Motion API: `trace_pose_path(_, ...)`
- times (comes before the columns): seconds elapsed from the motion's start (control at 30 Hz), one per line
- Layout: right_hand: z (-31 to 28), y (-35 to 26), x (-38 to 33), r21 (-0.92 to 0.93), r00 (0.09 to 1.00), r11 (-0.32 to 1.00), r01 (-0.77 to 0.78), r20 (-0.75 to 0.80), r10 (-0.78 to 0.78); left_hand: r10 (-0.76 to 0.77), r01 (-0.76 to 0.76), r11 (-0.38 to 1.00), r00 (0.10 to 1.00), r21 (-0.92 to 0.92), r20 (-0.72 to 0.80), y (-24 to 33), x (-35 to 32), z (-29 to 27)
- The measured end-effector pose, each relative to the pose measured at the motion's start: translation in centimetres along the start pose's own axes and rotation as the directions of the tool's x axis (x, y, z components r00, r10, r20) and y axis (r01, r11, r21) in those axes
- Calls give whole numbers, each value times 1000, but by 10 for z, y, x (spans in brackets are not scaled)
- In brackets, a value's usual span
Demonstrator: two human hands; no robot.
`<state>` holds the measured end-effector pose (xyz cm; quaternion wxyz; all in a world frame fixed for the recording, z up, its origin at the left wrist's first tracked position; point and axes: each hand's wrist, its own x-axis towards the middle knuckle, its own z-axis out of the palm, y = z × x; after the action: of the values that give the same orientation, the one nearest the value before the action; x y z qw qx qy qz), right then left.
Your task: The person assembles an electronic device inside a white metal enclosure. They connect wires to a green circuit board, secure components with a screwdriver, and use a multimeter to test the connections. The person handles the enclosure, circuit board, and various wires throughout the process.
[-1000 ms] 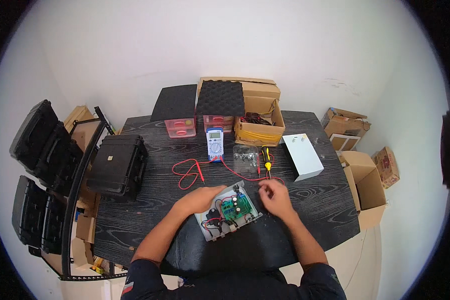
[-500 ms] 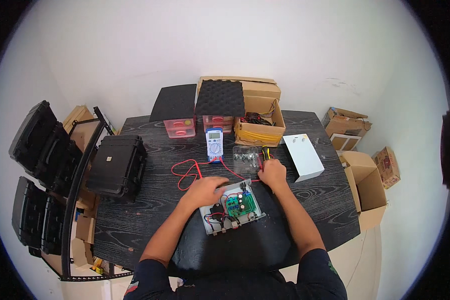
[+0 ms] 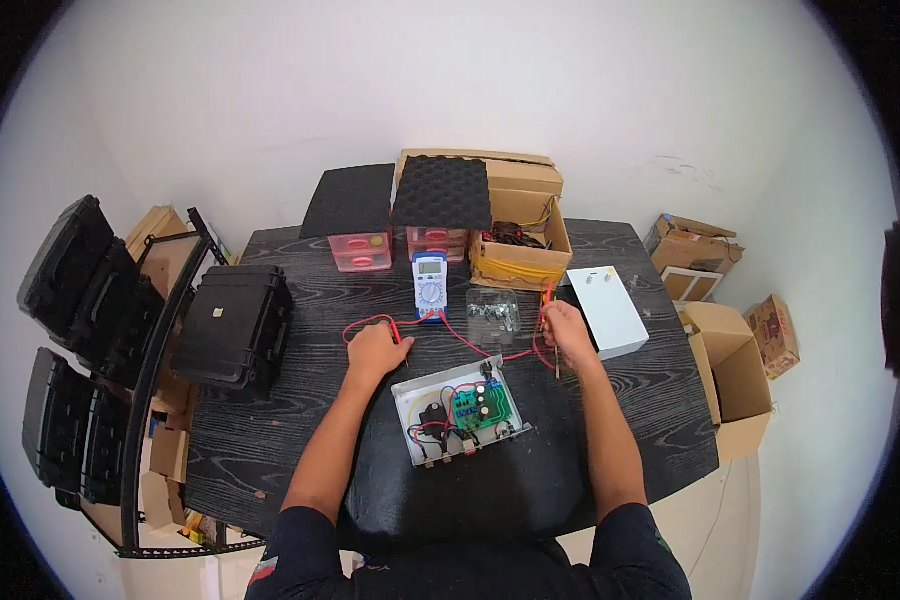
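My left hand is closed round a red test probe, left of the multimeter. My right hand grips another red test probe, which stands steeply beside the clear plastic tray of small metal parts. Red leads join both probes to the white-and-blue multimeter, which faces me. Nearest me, between my forearms, lies an open metal case with a green circuit board and coloured wires inside. Neither probe touches it. A yellow-and-black handled tool is mostly hidden behind my right hand.
A white metal cover lies right of my right hand. At the back stand small drawer boxes under black foam sheets and a cardboard box of cables. A black hard case occupies the table's left.
My left hand has left the metal case, moved up and left, and taken hold of a red probe. My right hand has shifted slightly right and up and now holds the other probe upright.
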<state>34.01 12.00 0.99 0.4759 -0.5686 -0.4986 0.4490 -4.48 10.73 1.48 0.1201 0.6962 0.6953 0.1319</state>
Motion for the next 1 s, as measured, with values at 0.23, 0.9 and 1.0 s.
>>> trace_pose_path(0.23, 31, -28, -39, 295, 960, 936, 191, 141, -240, 14, -24, 990, 997, -141, -76, -16, 8, 19)
trace_pose_path(0.9, 77, 28, -89, 324, 922, 898, 299, 146, -360, 226, -617, 652, 713, -441, -664, 32, -53, 27)
trace_pose_path(1.0, 74, 27, -96, 348, 924, 894, 283, 151, -351, 217, -642, 615, 696, -458, -684, 30, -45, 26)
